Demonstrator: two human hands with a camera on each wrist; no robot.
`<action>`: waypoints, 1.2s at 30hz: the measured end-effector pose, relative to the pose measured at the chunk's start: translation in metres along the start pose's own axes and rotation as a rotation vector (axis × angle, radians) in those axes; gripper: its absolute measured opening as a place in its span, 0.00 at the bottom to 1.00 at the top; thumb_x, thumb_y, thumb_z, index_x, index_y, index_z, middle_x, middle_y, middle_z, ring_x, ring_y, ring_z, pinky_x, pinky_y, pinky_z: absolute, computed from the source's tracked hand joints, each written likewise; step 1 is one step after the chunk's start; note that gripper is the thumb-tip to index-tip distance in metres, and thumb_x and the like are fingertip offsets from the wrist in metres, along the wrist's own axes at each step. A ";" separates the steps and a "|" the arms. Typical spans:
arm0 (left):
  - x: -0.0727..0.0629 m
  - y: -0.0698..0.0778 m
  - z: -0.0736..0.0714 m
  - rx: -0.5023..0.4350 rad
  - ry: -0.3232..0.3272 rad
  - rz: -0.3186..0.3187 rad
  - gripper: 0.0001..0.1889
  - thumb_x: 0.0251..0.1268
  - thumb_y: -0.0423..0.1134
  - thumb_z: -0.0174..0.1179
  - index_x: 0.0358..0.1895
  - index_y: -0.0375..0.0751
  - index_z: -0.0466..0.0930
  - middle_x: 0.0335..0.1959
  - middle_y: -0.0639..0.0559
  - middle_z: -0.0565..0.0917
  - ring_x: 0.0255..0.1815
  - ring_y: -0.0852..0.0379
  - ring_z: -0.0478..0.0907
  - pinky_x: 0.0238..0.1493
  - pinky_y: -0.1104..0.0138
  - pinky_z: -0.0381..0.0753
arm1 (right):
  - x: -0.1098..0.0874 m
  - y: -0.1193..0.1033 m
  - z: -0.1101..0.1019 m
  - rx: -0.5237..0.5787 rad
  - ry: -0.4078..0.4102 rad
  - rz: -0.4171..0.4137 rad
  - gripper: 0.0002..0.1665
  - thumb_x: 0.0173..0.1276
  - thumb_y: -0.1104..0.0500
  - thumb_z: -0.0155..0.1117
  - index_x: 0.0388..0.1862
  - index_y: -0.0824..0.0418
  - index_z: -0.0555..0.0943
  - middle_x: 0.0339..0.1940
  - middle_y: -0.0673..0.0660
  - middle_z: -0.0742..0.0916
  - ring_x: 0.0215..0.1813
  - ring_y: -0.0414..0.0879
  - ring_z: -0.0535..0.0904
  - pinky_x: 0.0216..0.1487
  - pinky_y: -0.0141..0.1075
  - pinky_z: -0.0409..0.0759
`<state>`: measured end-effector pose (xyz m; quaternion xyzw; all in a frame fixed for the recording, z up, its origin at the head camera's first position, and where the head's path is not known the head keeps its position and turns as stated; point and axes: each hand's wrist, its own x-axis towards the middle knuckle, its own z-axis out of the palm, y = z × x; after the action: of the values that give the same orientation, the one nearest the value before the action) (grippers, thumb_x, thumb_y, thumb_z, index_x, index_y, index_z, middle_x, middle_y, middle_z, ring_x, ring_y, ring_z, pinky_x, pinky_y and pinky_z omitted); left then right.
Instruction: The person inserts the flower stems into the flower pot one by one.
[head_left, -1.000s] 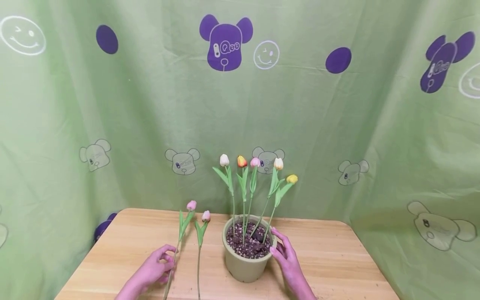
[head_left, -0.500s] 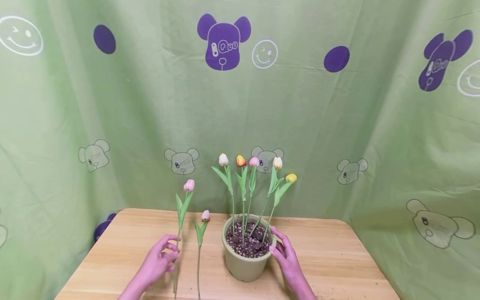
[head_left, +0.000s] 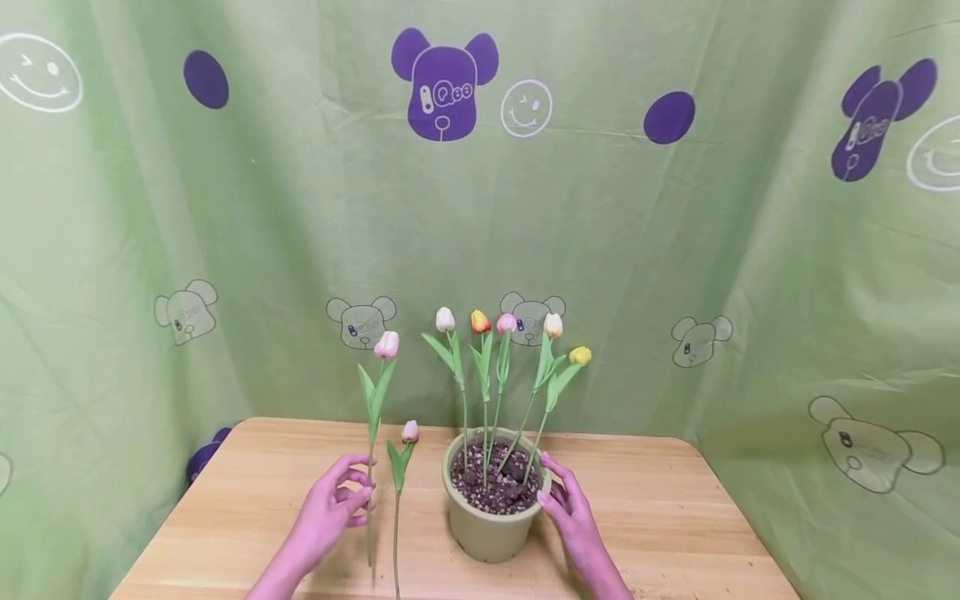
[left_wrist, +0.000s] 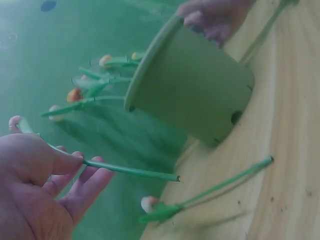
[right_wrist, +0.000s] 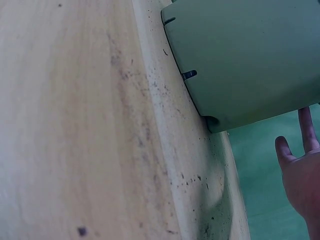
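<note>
My left hand [head_left: 330, 510] pinches the green stem of an artificial pink tulip [head_left: 386, 344], which stands nearly upright above the table. In the left wrist view, the stem's cut lower end sticks out past the fingertips. A second pink tulip [head_left: 409, 432] lies on the wood between that hand and the olive-green flowerpot [head_left: 489, 537]. Dark, speckled soil [head_left: 498, 500] fills the pot, and several tulips in white, orange-red, pink, cream and yellow stand in it. My right hand [head_left: 579, 525] holds the pot's right side at the rim, thumb in front; the right wrist view shows some fingers against its wall.
Everything sits on a light wooden table [head_left: 660, 500] with rounded back corners. Dark soil crumbs [right_wrist: 200, 180] are scattered beside the pot. A green curtain [head_left: 600, 208] with bear and smiley prints hangs behind and at both sides.
My left hand has lifted the pink tulip, raising it upright and shifting it a little to the right. My right hand stays at the pot; the second pink tulip has not moved.
</note>
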<state>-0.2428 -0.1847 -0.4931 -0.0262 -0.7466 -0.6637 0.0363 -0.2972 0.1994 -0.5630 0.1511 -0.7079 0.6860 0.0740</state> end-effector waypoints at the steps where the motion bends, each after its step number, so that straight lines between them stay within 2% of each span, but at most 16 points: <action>1: 0.000 0.002 0.002 -0.009 -0.002 0.005 0.23 0.70 0.23 0.58 0.64 0.45 0.76 0.48 0.39 0.79 0.40 0.47 0.85 0.40 0.57 0.92 | 0.000 0.000 0.000 0.004 -0.002 -0.001 0.33 0.79 0.65 0.55 0.80 0.58 0.63 0.84 0.63 0.62 0.67 0.29 0.75 0.66 0.26 0.75; 4: 0.002 0.009 0.009 -0.026 -0.013 0.020 0.23 0.70 0.23 0.58 0.64 0.46 0.76 0.48 0.39 0.79 0.41 0.47 0.85 0.42 0.54 0.92 | 0.001 0.000 0.000 0.006 -0.004 -0.007 0.33 0.79 0.65 0.55 0.80 0.59 0.63 0.84 0.63 0.62 0.67 0.29 0.75 0.66 0.26 0.75; 11: 0.005 0.027 0.027 -0.072 -0.060 0.081 0.22 0.71 0.26 0.60 0.66 0.42 0.74 0.51 0.36 0.78 0.42 0.48 0.84 0.46 0.52 0.92 | 0.000 -0.001 0.000 0.012 -0.008 0.004 0.33 0.79 0.65 0.55 0.80 0.58 0.63 0.84 0.62 0.62 0.68 0.29 0.75 0.66 0.26 0.75; 16: 0.007 0.036 0.039 -0.090 -0.048 0.105 0.22 0.70 0.25 0.60 0.64 0.44 0.76 0.50 0.36 0.79 0.40 0.51 0.85 0.45 0.57 0.92 | 0.001 -0.001 0.002 0.015 -0.021 -0.005 0.33 0.79 0.65 0.55 0.80 0.59 0.63 0.84 0.64 0.61 0.68 0.30 0.75 0.66 0.26 0.75; 19: 0.011 0.041 0.048 -0.098 -0.051 0.137 0.22 0.70 0.25 0.60 0.64 0.45 0.77 0.50 0.35 0.79 0.41 0.49 0.85 0.44 0.58 0.92 | 0.000 -0.001 0.001 0.009 -0.010 -0.006 0.33 0.79 0.66 0.55 0.80 0.59 0.63 0.84 0.63 0.61 0.67 0.30 0.75 0.66 0.27 0.75; 26: 0.020 0.052 0.066 -0.123 -0.047 0.205 0.21 0.70 0.24 0.60 0.62 0.46 0.78 0.49 0.36 0.80 0.43 0.44 0.85 0.45 0.54 0.92 | 0.000 -0.003 0.000 -0.001 -0.014 -0.010 0.32 0.79 0.65 0.55 0.80 0.59 0.63 0.84 0.64 0.61 0.68 0.30 0.75 0.66 0.27 0.75; 30: 0.025 0.057 0.074 -0.128 -0.036 0.241 0.21 0.70 0.24 0.59 0.61 0.47 0.78 0.48 0.36 0.81 0.42 0.44 0.85 0.44 0.56 0.92 | 0.000 -0.003 0.000 -0.011 -0.025 -0.012 0.33 0.80 0.64 0.54 0.80 0.59 0.62 0.84 0.65 0.60 0.68 0.29 0.74 0.67 0.26 0.74; 36: 0.031 0.064 0.087 -0.135 -0.042 0.263 0.21 0.71 0.25 0.59 0.63 0.47 0.78 0.51 0.35 0.80 0.45 0.41 0.83 0.46 0.54 0.92 | -0.001 -0.003 0.001 -0.007 0.003 0.011 0.32 0.79 0.65 0.55 0.80 0.58 0.64 0.84 0.61 0.61 0.67 0.28 0.74 0.66 0.26 0.75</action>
<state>-0.2701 -0.0908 -0.4369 -0.1398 -0.6909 -0.7014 0.1053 -0.2956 0.1980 -0.5605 0.1461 -0.7109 0.6842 0.0718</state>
